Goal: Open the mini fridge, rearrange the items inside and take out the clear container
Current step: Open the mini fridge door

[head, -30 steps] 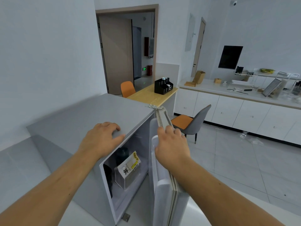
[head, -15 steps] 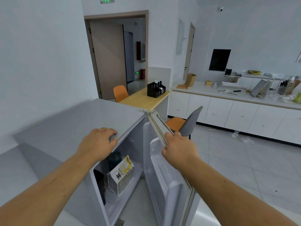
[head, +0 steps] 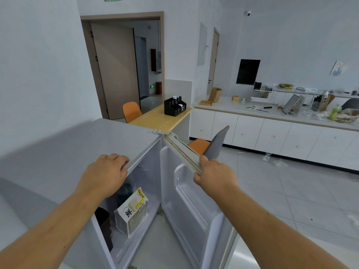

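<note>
A grey mini fridge (head: pixel 73 152) stands below me with its door (head: pixel 192 200) swung out to the right. My left hand (head: pixel 104 175) rests on the front edge of the fridge top, fingers curled over it. My right hand (head: pixel 213 173) grips the top edge of the door. Inside, a clear container (head: pixel 132 212) with a white label and yellow sticker leans on the shelf. Dark items (head: pixel 103 222) sit to its left and behind it, partly hidden by my left arm.
A grey and orange chair (head: pixel 211 144) stands just beyond the door. A wooden table (head: pixel 159 119) with a black organiser (head: pixel 174 106) lies behind the fridge. White cabinets with a cluttered counter (head: pixel 272 113) run along the right wall. Grey tiled floor (head: pixel 291 191) spreads to the right.
The fridge door has swung wider to the right with my right hand on its top edge. More of the inside and the container shows. My left hand stays on the fridge top.
</note>
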The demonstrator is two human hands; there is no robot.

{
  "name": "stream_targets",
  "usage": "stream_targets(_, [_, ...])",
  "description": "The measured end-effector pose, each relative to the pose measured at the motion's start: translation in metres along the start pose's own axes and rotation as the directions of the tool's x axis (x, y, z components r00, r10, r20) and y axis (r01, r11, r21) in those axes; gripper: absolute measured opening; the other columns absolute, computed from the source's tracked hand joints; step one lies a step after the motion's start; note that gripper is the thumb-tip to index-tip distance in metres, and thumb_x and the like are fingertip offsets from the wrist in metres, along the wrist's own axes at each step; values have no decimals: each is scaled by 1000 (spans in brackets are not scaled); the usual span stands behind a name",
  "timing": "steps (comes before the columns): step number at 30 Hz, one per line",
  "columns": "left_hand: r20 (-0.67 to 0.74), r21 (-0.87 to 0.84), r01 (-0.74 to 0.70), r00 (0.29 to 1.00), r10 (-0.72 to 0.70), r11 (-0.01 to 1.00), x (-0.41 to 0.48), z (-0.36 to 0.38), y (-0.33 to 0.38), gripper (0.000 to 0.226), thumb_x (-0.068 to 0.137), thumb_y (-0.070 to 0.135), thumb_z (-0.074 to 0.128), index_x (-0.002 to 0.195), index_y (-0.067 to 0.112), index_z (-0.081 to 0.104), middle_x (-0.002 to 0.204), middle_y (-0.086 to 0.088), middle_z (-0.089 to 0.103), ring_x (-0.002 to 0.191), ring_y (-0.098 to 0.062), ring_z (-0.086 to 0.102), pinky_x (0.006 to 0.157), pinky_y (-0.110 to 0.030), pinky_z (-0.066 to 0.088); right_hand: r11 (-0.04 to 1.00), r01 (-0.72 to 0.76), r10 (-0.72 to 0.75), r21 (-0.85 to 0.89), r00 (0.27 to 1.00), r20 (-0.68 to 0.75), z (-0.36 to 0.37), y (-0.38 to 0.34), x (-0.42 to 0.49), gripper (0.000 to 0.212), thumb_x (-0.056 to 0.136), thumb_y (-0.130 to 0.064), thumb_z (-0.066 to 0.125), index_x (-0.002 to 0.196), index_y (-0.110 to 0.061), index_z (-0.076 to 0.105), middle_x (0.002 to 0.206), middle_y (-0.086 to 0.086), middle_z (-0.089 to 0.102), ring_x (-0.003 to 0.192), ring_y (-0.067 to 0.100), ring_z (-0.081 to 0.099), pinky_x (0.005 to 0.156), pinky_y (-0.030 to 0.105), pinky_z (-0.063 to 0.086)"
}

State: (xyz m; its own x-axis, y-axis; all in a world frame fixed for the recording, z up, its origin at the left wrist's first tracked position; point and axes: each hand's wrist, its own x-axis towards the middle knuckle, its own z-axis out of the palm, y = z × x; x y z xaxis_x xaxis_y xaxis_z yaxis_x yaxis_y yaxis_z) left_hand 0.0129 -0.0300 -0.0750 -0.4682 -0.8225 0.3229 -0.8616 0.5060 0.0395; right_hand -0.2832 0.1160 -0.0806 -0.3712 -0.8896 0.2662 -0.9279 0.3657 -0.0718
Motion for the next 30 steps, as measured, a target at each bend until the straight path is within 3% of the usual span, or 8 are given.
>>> stream_targets(8, [-3,-3,-12,1000,12,1000,-3,-2,2,38,106,34,41,137,24,60,132,2,65,112,-23,57,86,-45,57,999,-25,25,38,1000,-5,-2,37,6,25,98,-49,51,107,-27,43,82,-3,48,68,18,53,51,32,39])
stream_targets(12, [-19,-20,3,1000,-4,1000,-3,-2,1,37,105,35,40,136,27,61,132,4,65,115,-23,56,85,-44,55,998,-10,11,63,1000,-13,-1,53,11,26,99,-51,51,113,-28,51,93,0,55,80,21,57,62,37,51])
stream_targets(17, [-39,-35,0,999,-1,999,-2,0,0,35,104,34,42,132,26,63,127,3,68,109,-22,58,82,-44,56,994,-61,64,86,997,-37,6,68,18,27,100,-50,50,121,-35,50,100,-4,60,85,20,57,63,36,50])
stream_targets(24, [-58,-35,-8,998,5,999,-1,0,-1,34,104,35,43,130,26,64,124,4,69,105,-21,58,79,-43,57,991,-130,130,14,990,-60,18,79,34,29,104,-41,45,131,-31,48,120,-1,65,103,29,57,88,43,43])
stream_targets(30, [-60,-26,-5,998,3,1000,0,1,-1,34,103,34,44,130,25,64,123,3,69,105,-23,59,77,-43,56,987,-160,160,35,987,-17,17,87,49,26,103,-32,46,130,-30,47,119,2,65,105,30,56,92,45,41])
